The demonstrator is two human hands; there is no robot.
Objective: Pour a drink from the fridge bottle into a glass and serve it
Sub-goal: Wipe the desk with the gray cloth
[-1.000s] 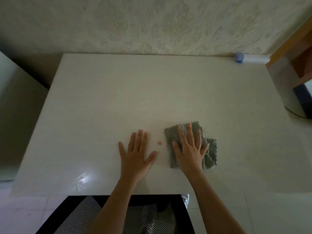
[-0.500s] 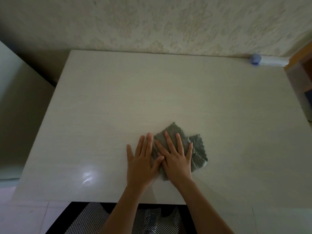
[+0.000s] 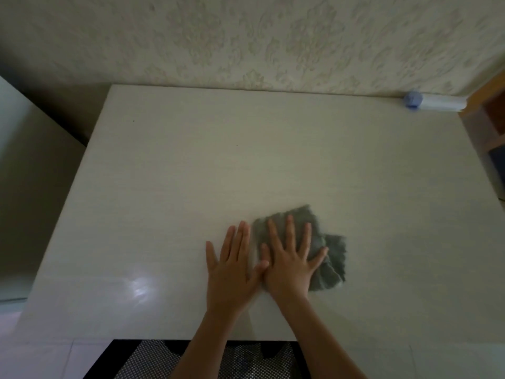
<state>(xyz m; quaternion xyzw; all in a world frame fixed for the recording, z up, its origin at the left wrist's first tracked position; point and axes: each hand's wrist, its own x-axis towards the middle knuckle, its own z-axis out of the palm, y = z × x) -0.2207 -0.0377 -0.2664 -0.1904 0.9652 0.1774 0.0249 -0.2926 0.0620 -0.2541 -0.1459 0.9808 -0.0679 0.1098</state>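
No bottle or glass is in view. My right hand [image 3: 289, 269] lies flat with fingers spread on a grey cloth [image 3: 333, 258], pressing it onto the white table [image 3: 191, 173] near the front edge. Palm down on the bare tabletop, my left hand [image 3: 232, 272] rests just left of the cloth, its thumb touching my right hand. Neither hand grips anything.
A white roll-like object with a blue end [image 3: 434, 102] lies at the table's back right corner, against the patterned wall. A black mesh chair [image 3: 153, 362] sits under the front edge. Wooden shelving [image 3: 492, 105] stands at the right, a pale grey cabinet side [image 3: 27, 187] at the left.
My right hand slid the cloth left until it met my left hand. The small pink spot seen between the hands a second ago no longer shows.
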